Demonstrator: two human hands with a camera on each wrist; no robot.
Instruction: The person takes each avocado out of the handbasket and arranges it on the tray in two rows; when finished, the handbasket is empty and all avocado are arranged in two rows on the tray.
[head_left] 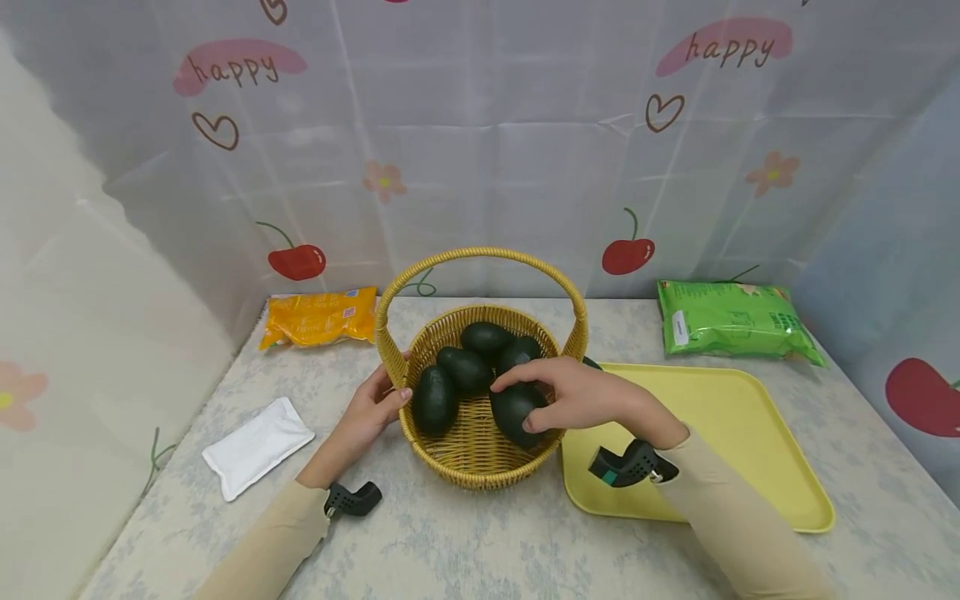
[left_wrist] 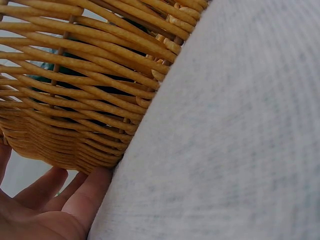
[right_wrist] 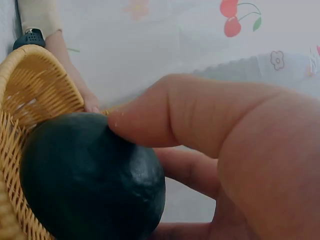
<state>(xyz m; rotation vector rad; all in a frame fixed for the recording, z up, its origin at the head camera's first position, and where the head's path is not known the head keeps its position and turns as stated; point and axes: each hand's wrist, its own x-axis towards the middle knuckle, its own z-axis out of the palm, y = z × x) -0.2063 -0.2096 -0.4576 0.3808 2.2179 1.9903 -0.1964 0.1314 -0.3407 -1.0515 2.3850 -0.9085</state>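
Note:
A round wicker basket (head_left: 480, 479) with a tall arched handle holds several dark green avocados (head_left: 435, 402). At the basket's right side, my right hand (head_left: 581, 393) grips one avocado (head_left: 513, 414), thumb and fingers spread around it. The right wrist view shows that avocado (right_wrist: 92, 175) large, with the thumb pressed on its top. My left hand (head_left: 375, 404) holds the basket's left side near the handle base, thumb at the rim. In the left wrist view its fingers (left_wrist: 90, 195) lie against the woven wall (left_wrist: 75, 110).
Right of the basket lies a yellow tray (head_left: 720, 442), partly under my right forearm. A dark green object (head_left: 592, 363) shows behind that hand. Toward the back are an orange packet (head_left: 318, 318) and a green packet (head_left: 738, 321). A white packet (head_left: 258, 447) lies at left.

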